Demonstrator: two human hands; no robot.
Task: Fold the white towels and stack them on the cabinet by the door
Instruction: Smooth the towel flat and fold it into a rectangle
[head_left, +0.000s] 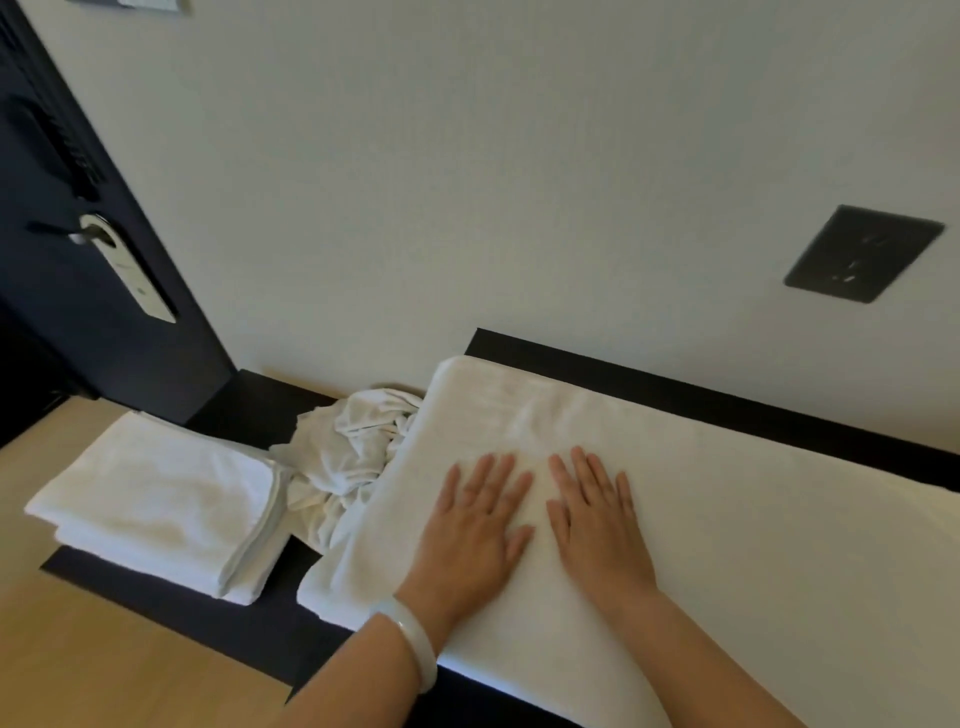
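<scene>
A large white towel lies spread flat along the dark cabinet top. My left hand and my right hand rest side by side on it, palms down, fingers straight. A crumpled white towel sits in a heap just left of the flat one. Further left, a stack of folded white towels lies on the cabinet's end nearest the door.
A dark door with a metal handle and a hanging tag stands at the left. The white wall behind carries a black socket plate. Light wooden floor shows at the lower left.
</scene>
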